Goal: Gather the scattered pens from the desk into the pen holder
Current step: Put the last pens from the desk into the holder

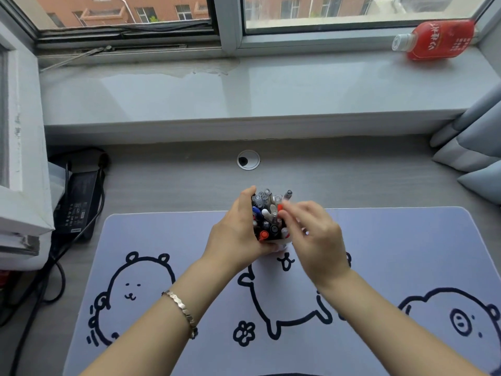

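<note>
My left hand (238,234) wraps around the left side of the pen holder (282,242), fingers curled and gripping it. My right hand (311,234) sits just right of it, fingers loosely bent, fingertips touching the pens (268,215) bunched upright inside; blur hides whether it pinches one. The holder stands at the far edge of the desk mat (406,253), mid-tabletop (176,185), between my hands.

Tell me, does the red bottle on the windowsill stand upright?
No, the red bottle lies on its side on the windowsill, cap pointing left.
</note>
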